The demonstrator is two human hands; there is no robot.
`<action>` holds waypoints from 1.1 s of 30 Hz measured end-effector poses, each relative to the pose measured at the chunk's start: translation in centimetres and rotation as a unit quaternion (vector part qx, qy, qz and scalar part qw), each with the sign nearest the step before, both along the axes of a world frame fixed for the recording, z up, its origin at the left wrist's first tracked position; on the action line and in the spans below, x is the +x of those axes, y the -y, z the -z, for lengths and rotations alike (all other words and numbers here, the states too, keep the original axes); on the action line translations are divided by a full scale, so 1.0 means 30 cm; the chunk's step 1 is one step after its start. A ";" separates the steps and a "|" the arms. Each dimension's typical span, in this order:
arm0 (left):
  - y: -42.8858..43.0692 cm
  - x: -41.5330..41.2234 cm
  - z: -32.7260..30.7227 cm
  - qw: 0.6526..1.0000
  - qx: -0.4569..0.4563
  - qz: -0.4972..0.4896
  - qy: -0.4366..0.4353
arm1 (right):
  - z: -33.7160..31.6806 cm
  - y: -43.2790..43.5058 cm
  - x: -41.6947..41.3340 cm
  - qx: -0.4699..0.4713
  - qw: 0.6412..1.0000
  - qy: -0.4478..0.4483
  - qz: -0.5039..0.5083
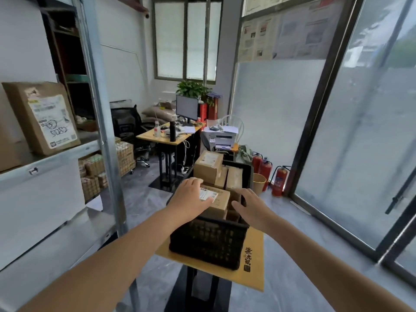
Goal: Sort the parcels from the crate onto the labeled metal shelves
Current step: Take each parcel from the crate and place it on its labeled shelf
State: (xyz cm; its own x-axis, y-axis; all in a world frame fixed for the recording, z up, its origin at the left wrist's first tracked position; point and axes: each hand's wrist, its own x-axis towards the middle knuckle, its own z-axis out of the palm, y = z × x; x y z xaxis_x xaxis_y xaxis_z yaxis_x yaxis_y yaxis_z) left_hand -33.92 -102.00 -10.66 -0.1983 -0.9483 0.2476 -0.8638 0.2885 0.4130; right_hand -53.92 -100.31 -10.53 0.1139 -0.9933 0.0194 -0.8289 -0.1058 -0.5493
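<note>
- Left hand [191, 195]: fingers flat on box [221, 204] in crate [209, 242]
- Right hand [248, 206]: fingers wide, holding nothing
- Risk: one-sided lift may tip box

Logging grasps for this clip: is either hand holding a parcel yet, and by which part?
No firm hold yet. The left hand rests on the top of the labelled parcel in the crate; the right hand is open beside it.

Bare left hand [191, 197], bare right hand [249, 208]
</note>
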 end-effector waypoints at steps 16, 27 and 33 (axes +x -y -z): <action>0.474 0.114 0.078 0.999 0.022 0.013 0.019 | 0.034 0.511 0.058 0.037 0.998 0.035 0.025; 0.853 0.015 0.180 0.997 0.056 -0.045 0.018 | 0.098 1.139 -0.048 0.040 0.999 0.031 0.005; 1.000 -0.049 0.281 0.991 0.095 -0.095 -0.002 | 0.175 1.486 -0.097 0.064 0.997 0.039 -0.017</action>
